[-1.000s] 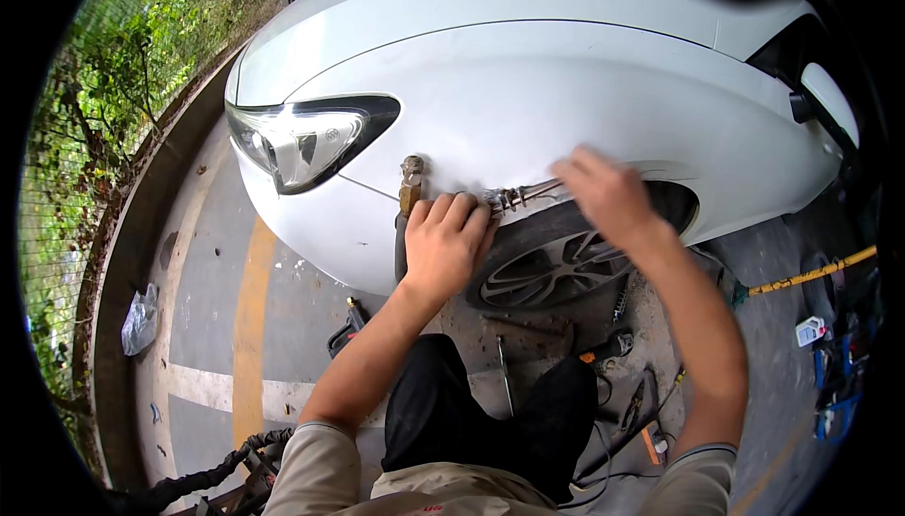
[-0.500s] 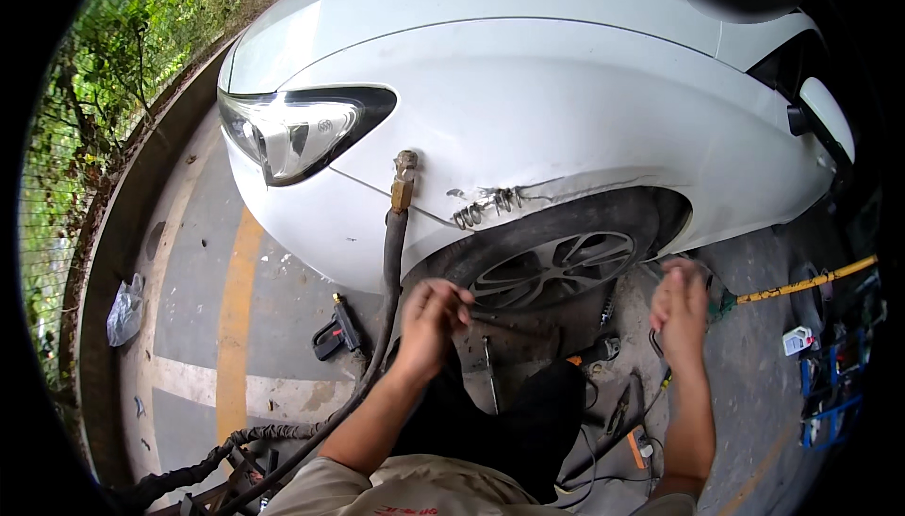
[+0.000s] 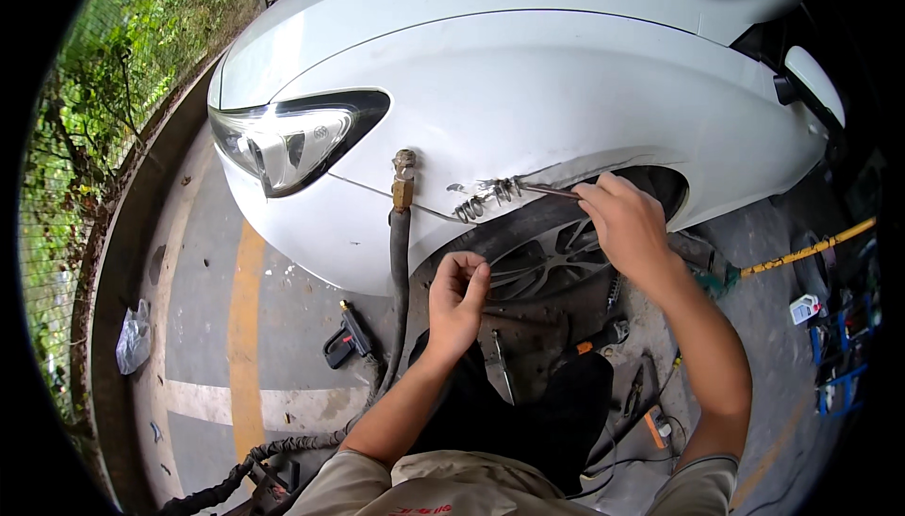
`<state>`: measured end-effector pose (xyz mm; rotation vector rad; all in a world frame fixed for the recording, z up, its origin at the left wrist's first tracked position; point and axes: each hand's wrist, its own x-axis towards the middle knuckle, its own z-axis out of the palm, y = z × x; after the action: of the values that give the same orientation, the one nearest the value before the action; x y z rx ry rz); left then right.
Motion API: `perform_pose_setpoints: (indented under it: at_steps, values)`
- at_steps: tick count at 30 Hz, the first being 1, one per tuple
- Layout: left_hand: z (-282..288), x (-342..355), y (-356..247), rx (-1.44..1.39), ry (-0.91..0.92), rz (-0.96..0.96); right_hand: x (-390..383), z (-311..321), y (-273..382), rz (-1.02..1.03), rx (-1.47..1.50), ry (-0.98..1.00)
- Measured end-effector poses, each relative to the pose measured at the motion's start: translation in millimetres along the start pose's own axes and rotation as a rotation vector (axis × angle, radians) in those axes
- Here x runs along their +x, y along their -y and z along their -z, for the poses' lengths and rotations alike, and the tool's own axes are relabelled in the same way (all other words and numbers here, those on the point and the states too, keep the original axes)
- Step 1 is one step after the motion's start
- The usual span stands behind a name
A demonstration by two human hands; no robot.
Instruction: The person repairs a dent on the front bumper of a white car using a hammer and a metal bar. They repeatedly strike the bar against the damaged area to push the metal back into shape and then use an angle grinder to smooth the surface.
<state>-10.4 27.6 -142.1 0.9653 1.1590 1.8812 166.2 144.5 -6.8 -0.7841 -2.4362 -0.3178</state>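
Observation:
My right hand [image 3: 624, 224] pinches a thin metal rod [image 3: 552, 192] above the front wheel. The rod's far end reaches a row of small wire rings [image 3: 474, 208] fixed to the damaged wheel-arch edge of a white car fender [image 3: 566, 82]. Scratches and a crease run along that edge. Lower and to the left, my left hand [image 3: 459, 301] hovers before the tyre with its fingers curled and thumb against them; whatever it may hold is hidden. A thick black hose with a brass fitting [image 3: 403, 194] stands upright before the fender, left of the rings.
A spray-gun-like tool [image 3: 347, 339] lies on the floor at left. Between my legs is a metal bar tool [image 3: 504, 365]. Cables, an orange-sided block [image 3: 657, 426] and a yellow pole [image 3: 811, 245] lie to the right. Bottom left holds a sleeved hose [image 3: 292, 443].
My right hand has moved up and left to the wheel arch, and the rod now shows in it at the rings. My left hand has shifted slightly down and right.

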Motion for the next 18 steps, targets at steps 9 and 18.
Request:
perform_pose_setpoints:
  at_steps: [9,18]
  values:
    - [1.4,53.9,-48.0,0.772,-0.087,-0.703,2.4,-2.1,2.5,0.063,-0.036,-0.034]
    - [-13.7,73.6,-59.0,1.113,0.006,-0.819,-15.2,-63.7,-0.1,-0.191,0.455,-0.083]
